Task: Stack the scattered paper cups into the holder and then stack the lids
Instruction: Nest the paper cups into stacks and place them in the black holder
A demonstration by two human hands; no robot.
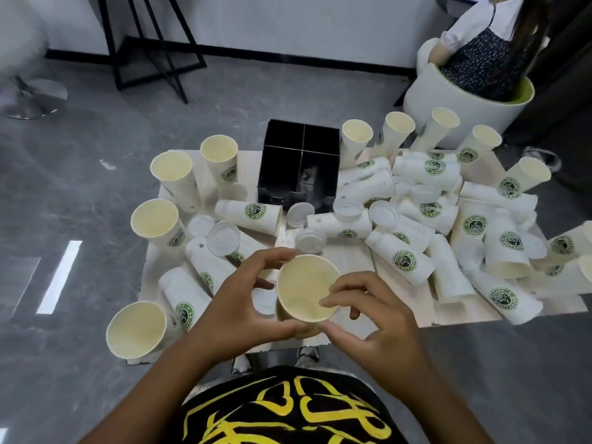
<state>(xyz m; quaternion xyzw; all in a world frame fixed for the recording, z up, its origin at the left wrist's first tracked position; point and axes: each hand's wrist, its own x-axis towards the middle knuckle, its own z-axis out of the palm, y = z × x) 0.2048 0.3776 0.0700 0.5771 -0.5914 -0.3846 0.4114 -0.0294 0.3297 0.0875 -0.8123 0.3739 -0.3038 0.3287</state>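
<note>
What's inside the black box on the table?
The black holder has four compartments, and no cups show in them. The near ones are dark, and their bottoms cannot be seen clearly.

Both hands hold one upright paper cup at its rim, left hand, right hand; the black holder stands on the counter among scattered cups and lids.

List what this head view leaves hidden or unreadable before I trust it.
- Held cup: its lower body hides behind its own rim and both hands, left hand and right hand.
- Black holder: compartment floors are lost in dark reflections; contents cannot be told.
- Cups at the right edge: cut off by the frame.
- Logo text on the lying cups: too small and blurred to read.
</note>
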